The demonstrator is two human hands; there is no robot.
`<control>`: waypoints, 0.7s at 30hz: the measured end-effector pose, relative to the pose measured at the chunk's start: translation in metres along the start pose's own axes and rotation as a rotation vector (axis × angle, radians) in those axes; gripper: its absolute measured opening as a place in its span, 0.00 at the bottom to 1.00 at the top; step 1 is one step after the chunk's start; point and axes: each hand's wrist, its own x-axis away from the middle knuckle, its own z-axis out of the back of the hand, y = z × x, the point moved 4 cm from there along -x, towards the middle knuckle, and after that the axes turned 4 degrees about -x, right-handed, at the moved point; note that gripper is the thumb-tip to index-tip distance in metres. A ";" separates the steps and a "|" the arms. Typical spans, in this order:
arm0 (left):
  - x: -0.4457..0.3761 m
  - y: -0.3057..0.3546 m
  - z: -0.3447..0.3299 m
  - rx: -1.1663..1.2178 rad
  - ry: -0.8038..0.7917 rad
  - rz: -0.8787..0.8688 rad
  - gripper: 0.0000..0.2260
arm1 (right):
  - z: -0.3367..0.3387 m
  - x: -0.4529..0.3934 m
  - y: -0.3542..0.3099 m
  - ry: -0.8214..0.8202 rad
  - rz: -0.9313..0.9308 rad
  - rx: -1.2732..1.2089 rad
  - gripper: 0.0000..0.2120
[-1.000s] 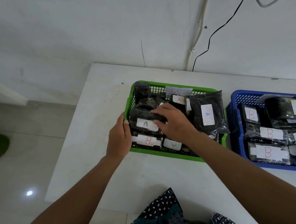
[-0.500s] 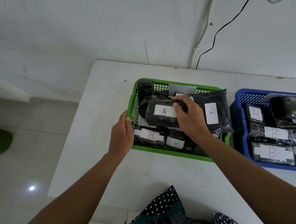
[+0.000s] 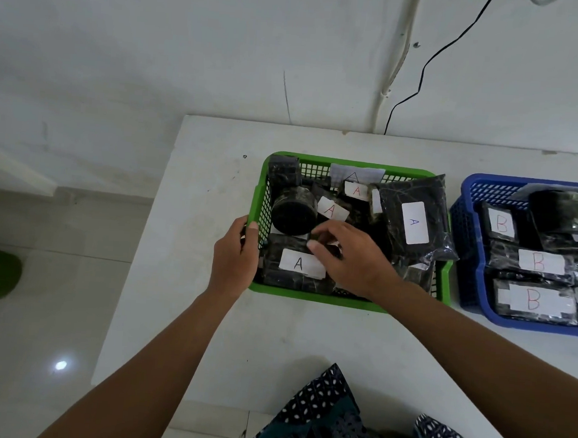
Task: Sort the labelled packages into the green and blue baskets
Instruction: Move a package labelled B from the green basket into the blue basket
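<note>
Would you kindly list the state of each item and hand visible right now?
Green basket: on the table, holding A-labelled packages.
Blue basket: on the table, holding B-labelled packages, partly out of frame.
Front A package: lying flat, label up.
Left hand: gripping the green basket's left rim.
Right hand: fingers among the packages; grip unclear.

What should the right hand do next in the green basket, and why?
Probably draw the right hand up and away. The package marked A lies flat in the green basket, with the fingertips only at its edge, while the left hand grips the basket's rim.
</note>
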 end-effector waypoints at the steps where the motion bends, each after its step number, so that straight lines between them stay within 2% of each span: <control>1: -0.001 0.001 0.000 0.004 -0.006 -0.005 0.13 | 0.004 -0.006 -0.002 0.012 -0.027 -0.019 0.20; 2: -0.002 0.002 -0.001 0.005 -0.009 -0.008 0.13 | 0.005 -0.012 -0.004 -0.009 -0.045 -0.016 0.23; 4: -0.003 0.002 -0.001 -0.007 -0.007 -0.020 0.14 | 0.001 -0.020 -0.006 -0.196 -0.122 0.003 0.26; 6: -0.006 0.002 -0.001 -0.014 -0.008 -0.037 0.14 | -0.002 -0.026 -0.004 -0.418 -0.241 0.002 0.25; 8: -0.009 0.003 -0.002 -0.024 -0.008 -0.054 0.13 | 0.009 -0.033 -0.004 -0.481 -0.300 0.027 0.20; 13: -0.010 0.003 -0.003 -0.036 0.029 -0.070 0.12 | 0.041 -0.052 -0.010 -0.422 -0.371 0.501 0.22; 16: -0.009 0.003 -0.005 -0.043 0.044 -0.078 0.11 | 0.042 -0.052 -0.019 -0.318 -0.421 0.597 0.17; 18: -0.009 0.003 -0.005 -0.039 0.047 -0.078 0.10 | 0.037 -0.045 -0.030 -0.194 -0.328 0.688 0.21; 19: -0.008 0.004 -0.005 -0.034 0.045 -0.076 0.10 | 0.031 -0.040 -0.037 -0.119 -0.223 0.704 0.23; 21: -0.008 0.005 -0.004 -0.026 0.041 -0.068 0.08 | 0.015 -0.030 -0.054 -0.061 0.017 0.571 0.19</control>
